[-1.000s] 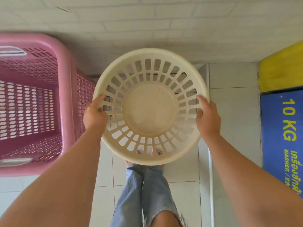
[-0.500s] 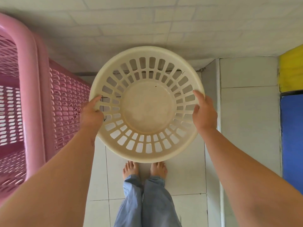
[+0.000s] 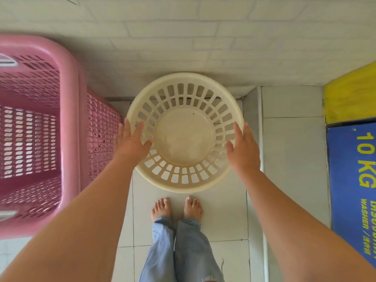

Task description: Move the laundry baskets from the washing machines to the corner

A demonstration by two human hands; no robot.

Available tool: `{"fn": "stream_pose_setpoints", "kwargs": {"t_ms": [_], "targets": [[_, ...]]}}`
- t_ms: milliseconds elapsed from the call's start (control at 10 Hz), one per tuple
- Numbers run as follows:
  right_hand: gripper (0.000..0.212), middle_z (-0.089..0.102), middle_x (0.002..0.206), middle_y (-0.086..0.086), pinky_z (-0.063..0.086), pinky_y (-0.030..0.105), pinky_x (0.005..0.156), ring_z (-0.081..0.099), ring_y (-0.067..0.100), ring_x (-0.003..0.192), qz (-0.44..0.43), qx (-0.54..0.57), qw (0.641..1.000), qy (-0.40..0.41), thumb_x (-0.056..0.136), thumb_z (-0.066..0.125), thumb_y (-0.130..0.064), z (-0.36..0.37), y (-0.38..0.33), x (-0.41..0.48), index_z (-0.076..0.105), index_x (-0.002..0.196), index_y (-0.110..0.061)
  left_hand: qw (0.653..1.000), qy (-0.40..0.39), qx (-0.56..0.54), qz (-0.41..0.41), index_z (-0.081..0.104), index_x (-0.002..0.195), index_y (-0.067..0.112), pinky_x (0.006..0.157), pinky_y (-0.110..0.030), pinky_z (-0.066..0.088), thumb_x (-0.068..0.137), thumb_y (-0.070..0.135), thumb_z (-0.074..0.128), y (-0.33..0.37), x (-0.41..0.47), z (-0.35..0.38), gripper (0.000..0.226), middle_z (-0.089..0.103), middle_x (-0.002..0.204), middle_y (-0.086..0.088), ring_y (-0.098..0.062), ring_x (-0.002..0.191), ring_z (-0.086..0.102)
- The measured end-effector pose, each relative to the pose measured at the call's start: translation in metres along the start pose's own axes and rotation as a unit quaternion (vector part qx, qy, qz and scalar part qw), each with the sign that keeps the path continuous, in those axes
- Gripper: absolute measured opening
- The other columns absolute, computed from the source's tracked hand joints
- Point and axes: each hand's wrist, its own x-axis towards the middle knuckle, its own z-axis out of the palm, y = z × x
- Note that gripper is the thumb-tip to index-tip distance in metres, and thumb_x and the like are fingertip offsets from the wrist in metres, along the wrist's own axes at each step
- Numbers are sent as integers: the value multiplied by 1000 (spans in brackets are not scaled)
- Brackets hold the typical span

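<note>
Cream basket [image 3: 185,137] sits btwn left hand [image 3: 131,142] & right hand [image 3: 243,147] (each grip apart, fingers spread).

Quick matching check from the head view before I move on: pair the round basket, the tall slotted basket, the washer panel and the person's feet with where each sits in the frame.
Things:
1. cream round basket
2. pink basket
3. blue washer panel
4. bare feet

Places:
A. far right edge, bearing "10 KG"
B. left side, against the wall
C. bottom centre, just below the round rim
D. centre, on the floor at the wall, between the left hand and right hand

Pairs: 1-D, 2-B, 3-A, 4-C
</note>
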Motion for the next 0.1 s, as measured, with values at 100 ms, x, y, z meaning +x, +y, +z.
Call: {"fn": "stream_pose_setpoints", "kwargs": {"t_ms": [100], "targets": [[61, 10, 163, 11, 24, 42, 118, 12, 29, 149, -41, -29, 999, 5, 101, 41, -31, -34, -18, -33, 14, 155, -19, 997, 14, 53, 62, -2, 156, 33, 122, -46, -1, 98, 53, 33, 9, -38, -20, 71, -11, 164, -5, -27, 151, -11]]}}
